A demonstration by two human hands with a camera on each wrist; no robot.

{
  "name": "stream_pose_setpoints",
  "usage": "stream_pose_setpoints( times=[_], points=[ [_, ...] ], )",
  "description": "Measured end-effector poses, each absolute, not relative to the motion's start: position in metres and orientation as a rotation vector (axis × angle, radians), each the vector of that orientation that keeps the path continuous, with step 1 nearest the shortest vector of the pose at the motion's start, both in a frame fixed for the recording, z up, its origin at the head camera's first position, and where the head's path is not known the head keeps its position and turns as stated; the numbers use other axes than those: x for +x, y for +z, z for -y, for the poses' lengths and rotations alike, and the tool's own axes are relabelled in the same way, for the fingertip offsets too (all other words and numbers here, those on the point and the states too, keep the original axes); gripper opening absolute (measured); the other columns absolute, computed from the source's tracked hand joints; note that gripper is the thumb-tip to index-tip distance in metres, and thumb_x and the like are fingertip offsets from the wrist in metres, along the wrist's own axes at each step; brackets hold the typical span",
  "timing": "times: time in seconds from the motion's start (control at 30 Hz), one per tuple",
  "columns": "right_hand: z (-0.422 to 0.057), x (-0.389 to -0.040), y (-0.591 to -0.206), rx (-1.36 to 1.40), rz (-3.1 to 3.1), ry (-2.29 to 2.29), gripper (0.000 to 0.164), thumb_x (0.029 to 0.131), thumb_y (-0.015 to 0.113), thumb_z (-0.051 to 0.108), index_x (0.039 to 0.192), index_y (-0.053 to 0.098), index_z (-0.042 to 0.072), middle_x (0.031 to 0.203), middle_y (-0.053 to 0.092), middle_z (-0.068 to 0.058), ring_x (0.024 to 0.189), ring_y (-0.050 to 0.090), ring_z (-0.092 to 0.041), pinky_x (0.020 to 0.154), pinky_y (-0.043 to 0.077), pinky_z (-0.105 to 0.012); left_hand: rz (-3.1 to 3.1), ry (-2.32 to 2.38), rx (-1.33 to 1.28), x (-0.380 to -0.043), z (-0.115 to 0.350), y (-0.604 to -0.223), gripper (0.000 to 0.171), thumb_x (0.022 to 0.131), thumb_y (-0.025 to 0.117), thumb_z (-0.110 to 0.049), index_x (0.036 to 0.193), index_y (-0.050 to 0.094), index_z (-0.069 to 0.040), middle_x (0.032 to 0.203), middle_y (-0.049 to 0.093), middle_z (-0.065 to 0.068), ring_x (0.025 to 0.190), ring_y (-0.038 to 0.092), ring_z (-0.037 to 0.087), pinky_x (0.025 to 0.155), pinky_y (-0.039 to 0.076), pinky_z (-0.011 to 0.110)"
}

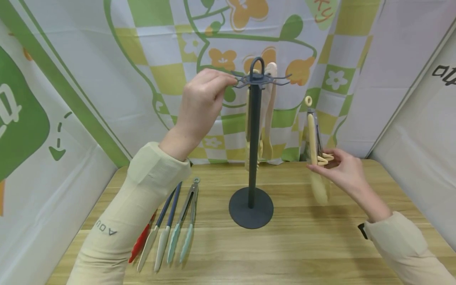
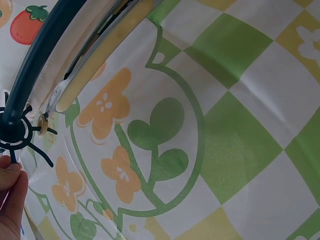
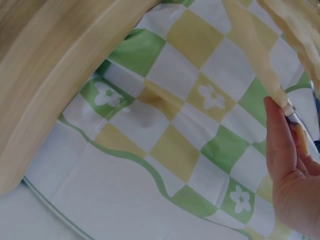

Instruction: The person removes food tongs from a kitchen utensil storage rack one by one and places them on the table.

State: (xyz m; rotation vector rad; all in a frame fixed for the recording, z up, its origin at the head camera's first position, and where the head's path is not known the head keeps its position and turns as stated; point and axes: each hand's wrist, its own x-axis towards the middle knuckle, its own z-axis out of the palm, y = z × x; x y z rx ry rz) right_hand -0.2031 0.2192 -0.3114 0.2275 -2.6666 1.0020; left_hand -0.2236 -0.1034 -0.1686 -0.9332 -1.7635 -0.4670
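Observation:
A dark utensil rack point(image 1: 253, 150) with a round base and a ring of hooks stands on the table. With thumb and fingertips, my left hand point(image 1: 204, 101) pinches one of its hooks on the left side; the left wrist view also shows this hand point(image 2: 12, 197) at the hook. Yellow-handled tongs point(image 2: 107, 55) and a pale pinkish utensil point(image 1: 269, 118) hang from the rack. Out to the right, my right hand point(image 1: 343, 170) grips pale yellow tongs point(image 1: 312, 138) upright, ring end up. Their pale tips point(image 3: 255, 55) spread near that hand point(image 3: 295, 185) in the right wrist view.
At the left of the wooden table point(image 1: 295, 245) lie mint-tipped tongs point(image 1: 185, 237), blue-handled tongs point(image 1: 164, 237) and a red-tipped utensil point(image 1: 140, 241), partly behind my left sleeve. A patterned cloth point(image 1: 164, 79) hangs behind the table, with pale walls at both sides.

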Motion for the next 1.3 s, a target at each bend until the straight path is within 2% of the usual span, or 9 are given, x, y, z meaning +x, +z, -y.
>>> stream_pose_setpoints(
  times=[0.2, 0.33, 0.5, 0.93, 1.3],
  points=[
    [-0.222, -0.198, -0.317, 0.208, 2.695, 0.94, 0.063, 0.077, 0.071, 0.045, 0.117, 0.055, -0.002, 0.098, 0.065, -0.022, 0.079, 0.066, -0.03, 0.065, 0.053, -0.042, 1.762, -0.465, -0.931, -0.224, 0.104, -0.169, 0.022, 0.086, 0.049, 0.012, 0.086, 0.069, 0.005, 0.088, 0.069, 0.014, 0.085, 0.063, 0.026, 0.083, 0.049, 0.024],
    [-0.221, -0.197, -0.32, 0.225, 2.683, 0.893, 0.06, 0.077, 0.071, 0.044, 0.115, 0.056, 0.0, 0.096, 0.066, -0.021, 0.075, 0.066, -0.027, 0.062, 0.053, -0.04, 1.766, -0.464, -0.925, -0.223, 0.104, -0.169, 0.022, 0.086, 0.048, 0.012, 0.086, 0.069, 0.005, 0.089, 0.069, 0.015, 0.086, 0.063, 0.026, 0.084, 0.049, 0.024],
    [-0.221, -0.195, -0.321, 0.226, 2.726, 0.856, 0.063, 0.077, 0.07, 0.045, 0.113, 0.055, -0.005, 0.086, 0.068, -0.021, 0.072, 0.066, -0.028, 0.061, 0.053, -0.04, 1.769, -0.46, -0.924, -0.223, 0.104, -0.168, 0.022, 0.087, 0.049, 0.012, 0.087, 0.069, 0.005, 0.089, 0.069, 0.015, 0.086, 0.063, 0.026, 0.084, 0.048, 0.023],
    [-0.229, -0.192, -0.333, 0.214, 2.851, 0.801, 0.071, 0.076, 0.07, 0.048, 0.115, 0.053, -0.01, 0.084, 0.066, -0.022, 0.067, 0.064, -0.025, 0.051, 0.051, -0.031, 1.767, -0.457, -0.923, -0.223, 0.103, -0.167, 0.021, 0.087, 0.049, 0.011, 0.086, 0.069, 0.004, 0.088, 0.069, 0.014, 0.085, 0.063, 0.026, 0.084, 0.048, 0.023],
    [-0.23, -0.189, -0.341, 0.181, 2.943, 0.768, 0.072, 0.077, 0.068, 0.047, 0.114, 0.053, -0.012, 0.081, 0.066, -0.019, 0.064, 0.063, -0.022, 0.051, 0.049, -0.031, 1.773, -0.456, -0.92, -0.224, 0.104, -0.168, 0.02, 0.087, 0.05, 0.011, 0.086, 0.069, 0.004, 0.088, 0.069, 0.014, 0.085, 0.063, 0.026, 0.083, 0.049, 0.023]
  ],
)
